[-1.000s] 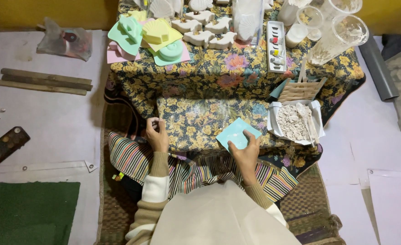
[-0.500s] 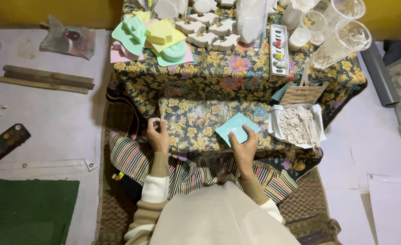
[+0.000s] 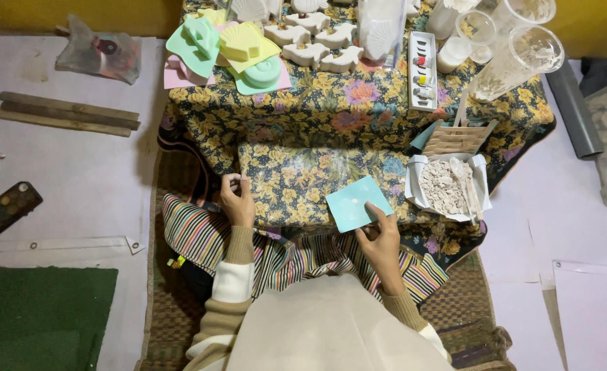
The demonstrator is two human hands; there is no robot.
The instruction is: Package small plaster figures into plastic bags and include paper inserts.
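Seen from above, a person sits at a low tabletop draped in dark floral cloth, filling the upper middle of the frame. Right hand, lower centre-right, pinches a light blue card by its lower right edge, thumb on top, fingers closed on it; the card lies tilted on the near, lower step of the cloth. Left hand, centre-left, rests at the cloth's near-left edge with fingertips drawn close together, curled; whether it holds anything small I cannot tell. Just right of the card: a white paper tray of pale broken chips with a few sticks. Above it, a small woven stick fan. Top of frame: white plaster fish shapes, pastel moulds in green, yellow and pink, a paint strip, clear plastic cups. Far left on the floor: wooden slats, a dark paint palette, green mat at lower left.
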